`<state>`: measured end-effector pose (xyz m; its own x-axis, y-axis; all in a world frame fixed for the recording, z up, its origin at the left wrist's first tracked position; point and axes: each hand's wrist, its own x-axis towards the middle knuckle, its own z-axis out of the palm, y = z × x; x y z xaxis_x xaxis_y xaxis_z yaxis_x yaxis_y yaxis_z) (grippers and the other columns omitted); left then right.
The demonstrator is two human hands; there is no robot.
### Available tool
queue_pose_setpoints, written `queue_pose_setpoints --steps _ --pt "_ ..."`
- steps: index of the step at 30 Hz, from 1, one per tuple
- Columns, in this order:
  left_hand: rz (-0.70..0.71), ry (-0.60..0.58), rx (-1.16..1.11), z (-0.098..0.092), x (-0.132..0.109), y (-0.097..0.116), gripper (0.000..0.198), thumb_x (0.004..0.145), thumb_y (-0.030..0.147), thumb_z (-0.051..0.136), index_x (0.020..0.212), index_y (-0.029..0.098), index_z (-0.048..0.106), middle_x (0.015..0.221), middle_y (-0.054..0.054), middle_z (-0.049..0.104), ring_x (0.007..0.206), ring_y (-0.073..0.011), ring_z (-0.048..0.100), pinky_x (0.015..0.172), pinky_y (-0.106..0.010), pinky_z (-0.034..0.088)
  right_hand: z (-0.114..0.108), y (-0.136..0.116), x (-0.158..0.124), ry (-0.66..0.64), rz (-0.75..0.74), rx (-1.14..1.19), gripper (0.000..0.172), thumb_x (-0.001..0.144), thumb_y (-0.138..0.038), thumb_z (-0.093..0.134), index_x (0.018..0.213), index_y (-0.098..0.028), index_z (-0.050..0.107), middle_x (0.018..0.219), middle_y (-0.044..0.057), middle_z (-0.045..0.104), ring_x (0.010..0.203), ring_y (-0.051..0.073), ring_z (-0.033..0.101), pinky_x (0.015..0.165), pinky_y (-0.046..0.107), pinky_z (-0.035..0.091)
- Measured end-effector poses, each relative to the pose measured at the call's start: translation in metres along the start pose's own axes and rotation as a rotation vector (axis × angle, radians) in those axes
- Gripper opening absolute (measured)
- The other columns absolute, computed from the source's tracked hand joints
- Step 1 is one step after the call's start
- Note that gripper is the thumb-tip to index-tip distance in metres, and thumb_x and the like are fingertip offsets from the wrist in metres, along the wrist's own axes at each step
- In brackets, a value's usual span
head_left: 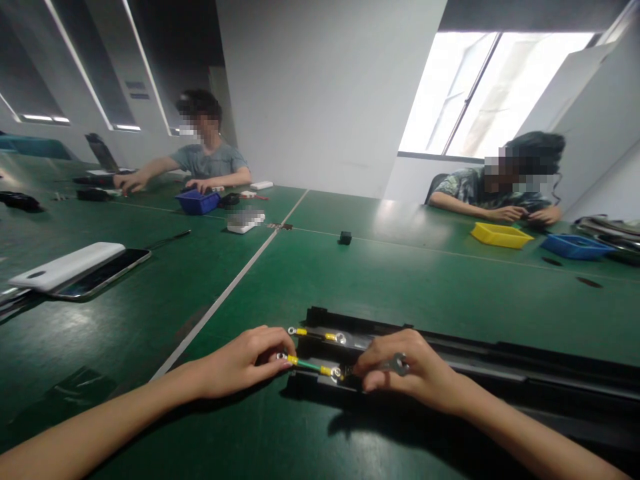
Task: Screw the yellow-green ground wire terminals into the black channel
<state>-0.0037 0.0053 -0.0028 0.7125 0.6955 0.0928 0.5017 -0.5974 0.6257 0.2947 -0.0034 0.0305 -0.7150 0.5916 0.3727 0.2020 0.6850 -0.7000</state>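
Note:
My left hand (pixel 253 360) is closed, thumb and fingers pinching the left end of a short green wire (pixel 307 365) with yellow-sleeved ring terminals. The wire's right ring terminal (pixel 337 374) lies against the end of a long black channel-shaped part (pixel 373 327). My right hand (pixel 413 367) is closed around an open-end wrench (pixel 399 363), whose jaw sticks out over the fingers. Its fingertips are at the right terminal, and what they touch there is partly hidden. Behind the green wire, a second short wire (pixel 316 335), dark with yellow sleeves, extends from the black part.
A small black block (pixel 345 238) sits mid-table. At left lie a phone (pixel 105 273) and a white device (pixel 70 263). Two people work across the table, near a blue bin (pixel 199 200), a yellow bin (pixel 501 235) and another blue bin (pixel 577 247).

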Motion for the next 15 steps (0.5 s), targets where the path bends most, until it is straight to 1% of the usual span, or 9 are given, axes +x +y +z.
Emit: queue_pose_setpoints --steps 15 --pt "0.002 -0.006 0.0 -0.0011 0.001 0.001 0.008 0.095 0.021 0.053 0.097 0.017 0.06 0.084 -0.001 0.058 0.076 -0.0163 0.054 0.07 -0.025 0.039 -0.0006 -0.0002 0.0002 0.004 0.017 -0.004 0.021 0.085 -0.032 0.068 0.086 -0.012 0.074 0.074 0.007 0.073 0.063 0.012 0.066 0.061 0.019 0.048"
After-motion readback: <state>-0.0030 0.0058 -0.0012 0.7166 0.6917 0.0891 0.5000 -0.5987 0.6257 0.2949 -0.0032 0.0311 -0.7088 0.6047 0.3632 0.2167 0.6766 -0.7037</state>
